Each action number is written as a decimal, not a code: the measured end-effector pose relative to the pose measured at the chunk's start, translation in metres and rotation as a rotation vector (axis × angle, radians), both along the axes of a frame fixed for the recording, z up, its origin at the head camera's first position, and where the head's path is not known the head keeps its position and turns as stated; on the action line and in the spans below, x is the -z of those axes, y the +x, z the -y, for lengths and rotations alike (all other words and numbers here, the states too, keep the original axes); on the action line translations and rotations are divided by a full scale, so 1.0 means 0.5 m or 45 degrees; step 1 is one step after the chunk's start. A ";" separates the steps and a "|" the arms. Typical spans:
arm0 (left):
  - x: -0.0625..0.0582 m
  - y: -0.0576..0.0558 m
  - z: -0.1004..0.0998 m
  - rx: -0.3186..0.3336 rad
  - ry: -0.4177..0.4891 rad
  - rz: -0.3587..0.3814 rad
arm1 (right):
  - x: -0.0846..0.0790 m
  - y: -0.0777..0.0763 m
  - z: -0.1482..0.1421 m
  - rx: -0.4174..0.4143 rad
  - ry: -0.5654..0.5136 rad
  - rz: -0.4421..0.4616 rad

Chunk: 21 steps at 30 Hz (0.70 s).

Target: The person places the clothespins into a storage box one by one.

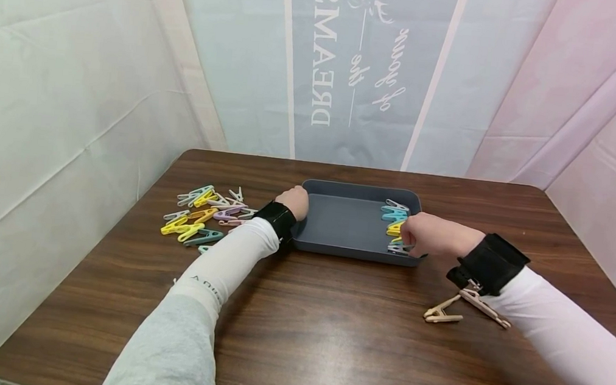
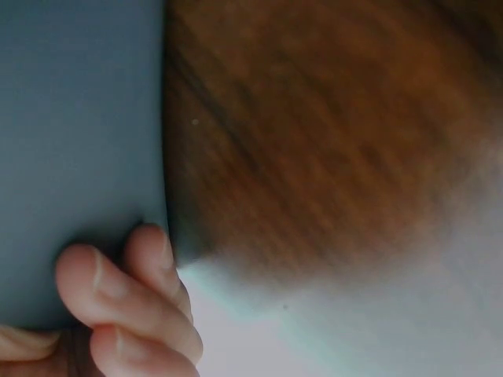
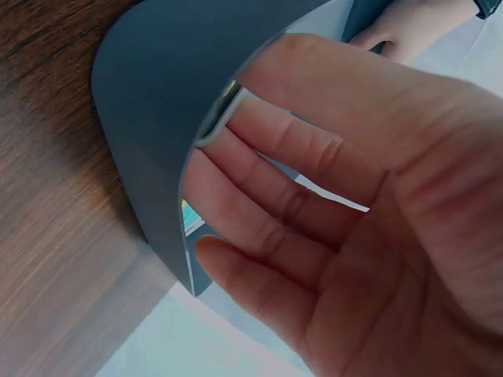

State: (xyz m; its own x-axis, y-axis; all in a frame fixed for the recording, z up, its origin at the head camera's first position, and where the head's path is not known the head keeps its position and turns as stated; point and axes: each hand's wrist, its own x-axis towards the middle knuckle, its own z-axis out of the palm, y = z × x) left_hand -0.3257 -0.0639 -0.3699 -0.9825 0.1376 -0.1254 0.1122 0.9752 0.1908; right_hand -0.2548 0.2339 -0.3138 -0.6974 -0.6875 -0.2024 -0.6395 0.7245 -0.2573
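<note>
A dark grey rectangular tray (image 1: 341, 220) lies on the table. My left hand (image 1: 294, 202) grips its left wall; in the left wrist view, curled fingers (image 2: 118, 290) lie against the grey side. Over the right end of the tray, my right hand (image 1: 439, 234) pinches a grey clothespin (image 1: 398, 249) close to the floor. Part of that clothespin (image 3: 225, 119) shows at the fingertips in the right wrist view; the rest is hidden by the hand and rim. Beyond it, blue clothespins (image 1: 394, 215), a yellow clothespin (image 1: 393, 229) and a pale clothespin (image 1: 397, 204) form a row along the right wall.
Left of the tray lies a loose pile of several clothespins (image 1: 203, 214) in yellow, purple, grey, green and white. Two beige clothespins (image 1: 443, 312) rest beneath my right forearm. The brown wooden table (image 1: 318, 328) meets hanging fabric (image 1: 367, 142) at its far edge.
</note>
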 end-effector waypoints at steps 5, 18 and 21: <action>0.001 -0.001 0.000 -0.007 -0.011 0.001 | 0.000 -0.001 0.003 0.007 0.019 0.006; 0.005 -0.004 -0.002 -0.021 -0.005 -0.006 | 0.015 -0.002 0.002 0.014 0.086 -0.104; 0.002 -0.001 -0.002 -0.009 -0.016 -0.008 | 0.011 0.002 -0.004 0.041 0.063 -0.098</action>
State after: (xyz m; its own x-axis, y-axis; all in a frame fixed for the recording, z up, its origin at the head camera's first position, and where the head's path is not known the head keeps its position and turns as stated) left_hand -0.3262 -0.0632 -0.3708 -0.9842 0.1291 -0.1211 0.1064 0.9782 0.1782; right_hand -0.2539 0.2356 -0.3193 -0.7340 -0.6547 -0.1804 -0.6319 0.7558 -0.1719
